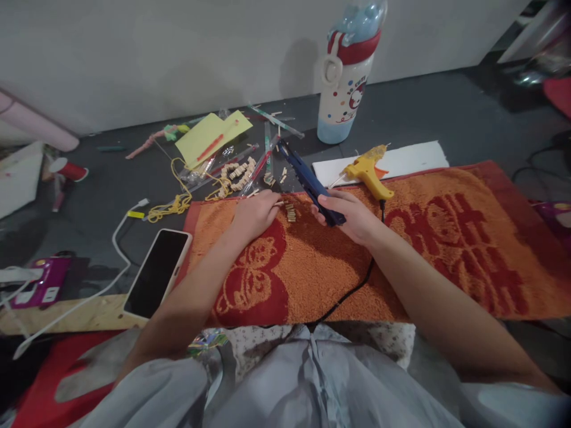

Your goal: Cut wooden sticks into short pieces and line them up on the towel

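In my right hand (pixel 345 214) is a long dark blue tool that looks like a stapler (pixel 307 178), its far end tilted up and left over the table. The fingers wrap round its near end. My left hand (pixel 256 214) rests at the orange towel's (pixel 339 267) back edge with fingers closed, and a small pale stick (pixel 279 203) shows at the fingertips. Beside those fingers, several short wooden pieces (pixel 290 213) lie in a row on the towel. Behind the left hand is a curved chain of small wooden pieces (pixel 238 172).
A yellow glue gun (pixel 368 172) lies on a white board (pixel 410 161), its black cord crossing the towel. A bottle (pixel 345 83) stands behind. Leftward are yellow paper (pixel 209 139), yellow yarn (pixel 172 205), a phone (pixel 158 273), a white cable (pixel 116 238) and red thread (pixel 74 170).
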A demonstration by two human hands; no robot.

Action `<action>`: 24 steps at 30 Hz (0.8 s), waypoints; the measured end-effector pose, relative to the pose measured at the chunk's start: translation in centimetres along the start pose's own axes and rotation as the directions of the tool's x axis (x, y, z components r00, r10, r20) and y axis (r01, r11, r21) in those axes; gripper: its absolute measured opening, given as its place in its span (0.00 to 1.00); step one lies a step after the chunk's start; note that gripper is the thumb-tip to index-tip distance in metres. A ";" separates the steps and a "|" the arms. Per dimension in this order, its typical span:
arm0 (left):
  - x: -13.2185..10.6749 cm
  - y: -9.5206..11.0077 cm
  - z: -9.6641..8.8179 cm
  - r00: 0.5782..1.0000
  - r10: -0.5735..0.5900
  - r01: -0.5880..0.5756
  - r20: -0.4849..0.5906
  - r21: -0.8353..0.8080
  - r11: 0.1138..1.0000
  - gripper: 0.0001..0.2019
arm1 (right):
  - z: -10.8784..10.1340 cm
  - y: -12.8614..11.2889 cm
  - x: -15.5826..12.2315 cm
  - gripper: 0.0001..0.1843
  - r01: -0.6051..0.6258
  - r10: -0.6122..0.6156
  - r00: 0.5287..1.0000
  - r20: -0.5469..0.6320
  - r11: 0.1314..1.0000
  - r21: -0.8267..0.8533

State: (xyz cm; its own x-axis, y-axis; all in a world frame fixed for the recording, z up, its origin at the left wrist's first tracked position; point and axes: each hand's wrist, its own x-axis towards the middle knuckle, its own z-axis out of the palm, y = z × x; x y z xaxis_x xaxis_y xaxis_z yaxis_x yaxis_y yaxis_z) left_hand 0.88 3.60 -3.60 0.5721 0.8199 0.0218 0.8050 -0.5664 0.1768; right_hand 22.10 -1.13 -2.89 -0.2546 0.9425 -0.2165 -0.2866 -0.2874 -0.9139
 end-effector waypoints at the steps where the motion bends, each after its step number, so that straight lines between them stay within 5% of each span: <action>1: 0.0 0.0 0.1 1.000 0.001 -0.001 0.007 0.000 1.000 0.12 | 0.0 0.0 0.0 0.16 0.002 -0.002 1.000 0.000 1.000 0.001; 24: -0.5 -0.4 0.1 0.998 0.028 -0.035 -0.056 -0.137 0.990 0.09 | 0.0 -0.1 -0.2 0.15 -0.010 0.010 1.000 0.013 0.999 -0.039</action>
State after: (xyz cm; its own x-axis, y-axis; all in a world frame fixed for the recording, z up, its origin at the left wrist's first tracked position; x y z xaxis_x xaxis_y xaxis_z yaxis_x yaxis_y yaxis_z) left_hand 0.27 3.41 -3.81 0.5847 0.8071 0.0816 0.7551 -0.5783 0.3089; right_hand 22.14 -1.31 -2.78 -0.2694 0.9373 -0.2213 -0.2482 -0.2896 -0.9244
